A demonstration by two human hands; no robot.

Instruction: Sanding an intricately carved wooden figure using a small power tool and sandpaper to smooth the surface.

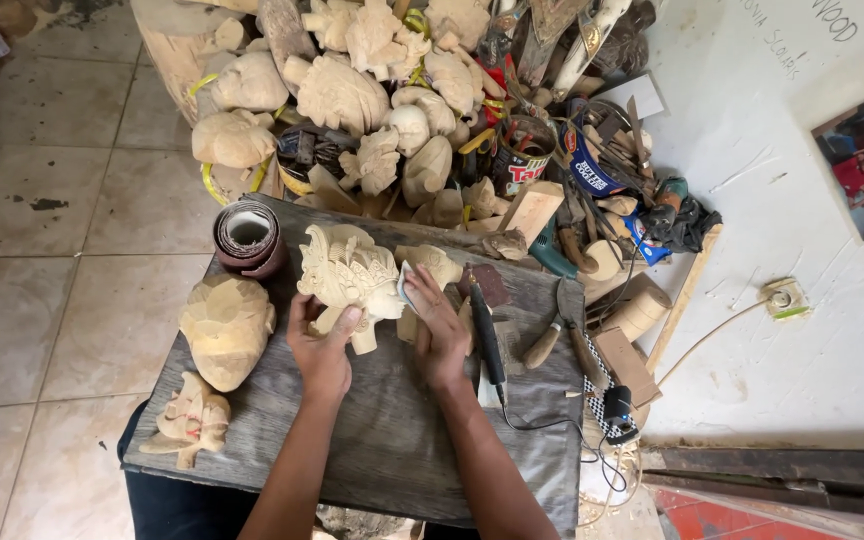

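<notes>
A pale carved wooden figure (349, 272) with a crested head stands on a grey wooden board (392, 440). My left hand (320, 348) grips its lower part from the near side. My right hand (439, 330) presses a small folded piece of sandpaper (407, 287) against the figure's right side. Both forearms reach in from the bottom of the view.
A sandpaper roll (248, 236) lies at the board's far left. Two unfinished carvings, a larger one (226, 328) and a smaller one (188, 420), rest at its left edge. A black corded rotary tool (487, 335) and a wooden-handled knife (548, 335) lie to the right. A heap of carvings (352, 90) and tins of tools stands behind.
</notes>
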